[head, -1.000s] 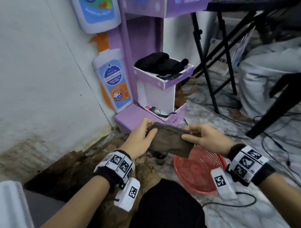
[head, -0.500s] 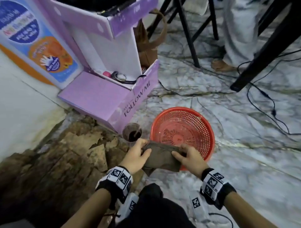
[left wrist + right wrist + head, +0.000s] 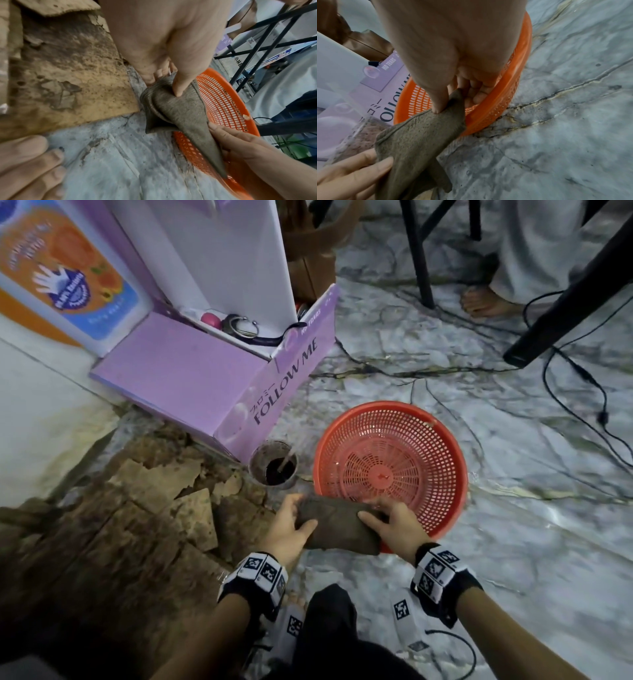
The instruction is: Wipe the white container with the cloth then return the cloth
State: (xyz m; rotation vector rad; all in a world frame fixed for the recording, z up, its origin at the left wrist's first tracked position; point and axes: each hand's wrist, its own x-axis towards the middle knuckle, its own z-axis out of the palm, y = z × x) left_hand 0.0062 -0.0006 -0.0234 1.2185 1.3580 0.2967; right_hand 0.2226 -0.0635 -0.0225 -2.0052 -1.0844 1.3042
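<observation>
cloth (image 3: 337, 523) | pinched by left hand (image 3: 291, 529), right hand (image 3: 394, 525) | red basket (image 3: 442, 440) just behind

The right hand (image 3: 453, 54) pinches a brown cloth (image 3: 419, 135) beside an orange basket (image 3: 496, 108); the left hand (image 3: 351, 174) holds its other end.

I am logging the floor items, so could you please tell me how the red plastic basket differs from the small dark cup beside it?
The red perforated plastic basket is wide, shallow and holds nothing; the small dark cup is narrow with dark liquid inside. Both are round, upright and on the marble floor.
</observation>
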